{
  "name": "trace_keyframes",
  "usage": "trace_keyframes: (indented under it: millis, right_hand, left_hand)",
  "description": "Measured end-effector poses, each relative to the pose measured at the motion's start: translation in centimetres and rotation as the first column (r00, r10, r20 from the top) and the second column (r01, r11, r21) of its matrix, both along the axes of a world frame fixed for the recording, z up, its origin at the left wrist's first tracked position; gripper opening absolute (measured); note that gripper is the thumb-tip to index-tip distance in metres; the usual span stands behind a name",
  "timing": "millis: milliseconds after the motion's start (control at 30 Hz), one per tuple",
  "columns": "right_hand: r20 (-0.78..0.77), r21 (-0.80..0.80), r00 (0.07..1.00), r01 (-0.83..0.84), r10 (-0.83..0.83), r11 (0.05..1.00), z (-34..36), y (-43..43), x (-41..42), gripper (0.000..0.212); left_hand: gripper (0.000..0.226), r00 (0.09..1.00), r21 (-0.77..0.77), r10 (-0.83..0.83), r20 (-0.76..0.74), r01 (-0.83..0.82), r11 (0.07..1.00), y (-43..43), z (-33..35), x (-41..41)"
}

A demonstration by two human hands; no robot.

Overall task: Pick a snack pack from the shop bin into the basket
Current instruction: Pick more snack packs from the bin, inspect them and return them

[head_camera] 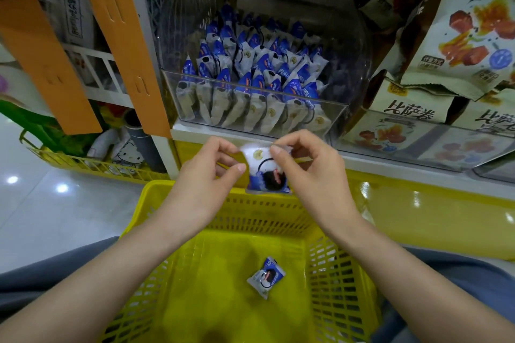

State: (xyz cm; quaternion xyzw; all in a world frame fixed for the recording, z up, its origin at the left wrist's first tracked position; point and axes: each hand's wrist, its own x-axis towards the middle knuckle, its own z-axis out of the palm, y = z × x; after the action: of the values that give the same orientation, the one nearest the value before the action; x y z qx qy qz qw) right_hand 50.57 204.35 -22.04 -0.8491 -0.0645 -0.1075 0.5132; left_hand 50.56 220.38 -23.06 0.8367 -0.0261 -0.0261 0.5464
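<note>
Pack (264, 168): light, soft, crinkly film, likely slippery; best held by sealed edges. Left hand (207, 172) and right hand (309, 172) pinch its top corners above basket (156, 203).

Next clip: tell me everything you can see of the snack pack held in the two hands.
The held snack pack is a small glossy plastic-looking pouch, white at the top, blue at the bottom, with a dark round biscuit picture. It hangs upright over the far rim of the yellow basket, below the clear shop bin. The left hand pinches its left edge, the right hand its top right corner.
</note>
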Motion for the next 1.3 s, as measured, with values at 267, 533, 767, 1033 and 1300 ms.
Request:
trace_keyframes:
  millis: [267,533,767,1033,1300]
  right_hand:
    - [0.057,0.080,0.997,-0.061,0.057,0.995,0.1,-0.1,-0.9,0.013]
    - [0.131,-0.369,0.940,-0.250,0.316,0.895,-0.4,0.1,-1.3,0.006]
    - [-0.357,-0.026,0.933,-0.066,0.052,0.998,-0.2,0.2,-0.9,0.014]
    - [-0.555,0.502,0.788,0.062,0.267,0.863,-0.1,0.6,-0.7,0.023]
    - [-0.563,0.551,0.792,0.146,0.237,0.821,-0.6,1.1,-0.6,0.012]
  left_hand:
    - [0.036,0.928,-0.273,-0.013,-0.372,-0.096,0.957,-0.3,1.0,0.2]
    - [0.013,0.965,-0.428,0.066,-0.254,-0.173,0.887,-0.8,0.5,-0.1]
    - [0.019,0.988,-0.387,0.100,-0.120,-0.139,0.911,-0.9,0.4,0.2]
    - [0.034,0.993,0.040,-0.017,0.116,0.013,0.999,-1.3,-1.2,-0.9]
    - [0.027,0.958,0.268,-0.144,0.246,0.076,0.960,-0.8,-1.1,-1.2]
